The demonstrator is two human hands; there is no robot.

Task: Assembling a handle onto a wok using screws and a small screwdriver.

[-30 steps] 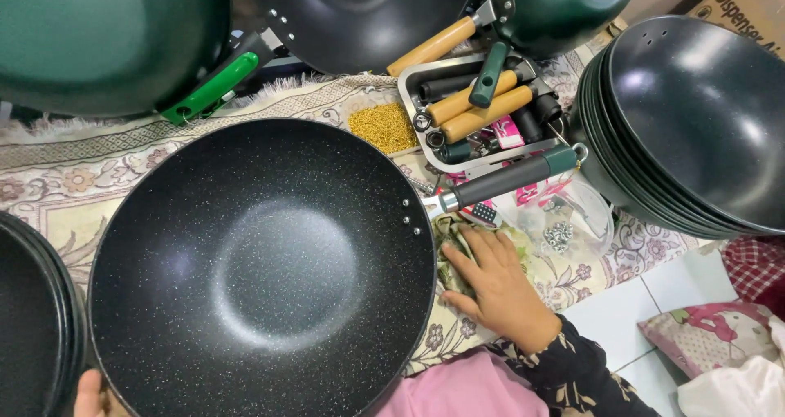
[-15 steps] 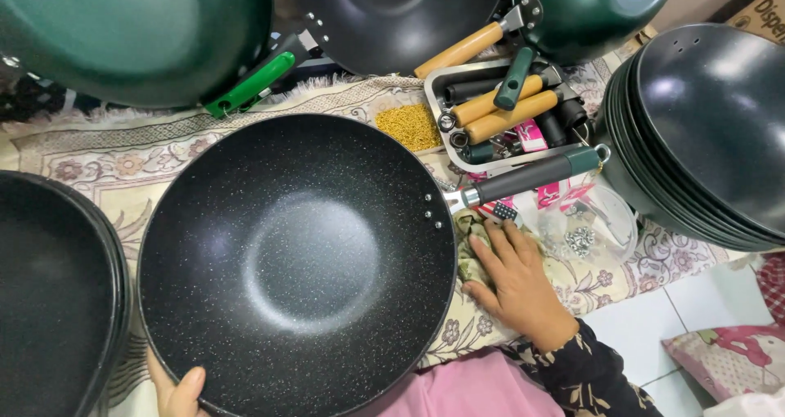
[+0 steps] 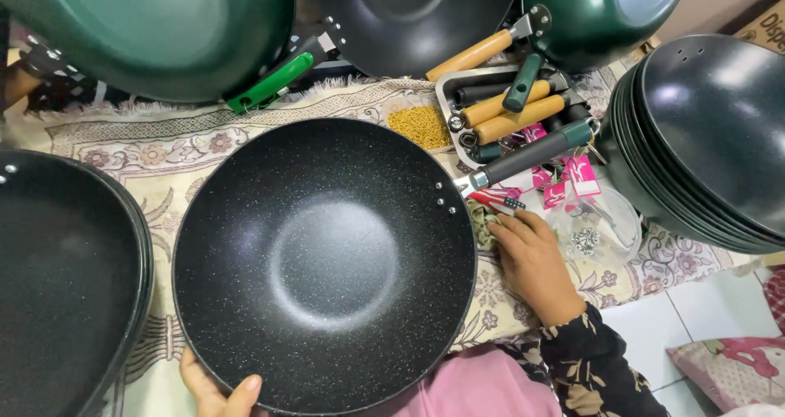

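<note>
Wok (image 3: 327, 262) lies bowl-up on the patterned rug (image 3: 123, 151), my left hand (image 3: 217, 388) pinching its near rim to steady it while my right hand (image 3: 531, 262), fingers loosely together, rests just right of it below its handle (image 3: 531, 151).

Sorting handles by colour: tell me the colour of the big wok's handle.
Dark green handle with a silver bracket, on the speckled black wok; head view.

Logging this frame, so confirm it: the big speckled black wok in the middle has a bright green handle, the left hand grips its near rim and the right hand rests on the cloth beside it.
Not quite. The handle on the speckled black wok is dark grey-green, not bright green; the bright green handle belongs to a green pan at the top. The head view shows this. The left hand does grip the near rim, and the right hand rests on the cloth.
</note>
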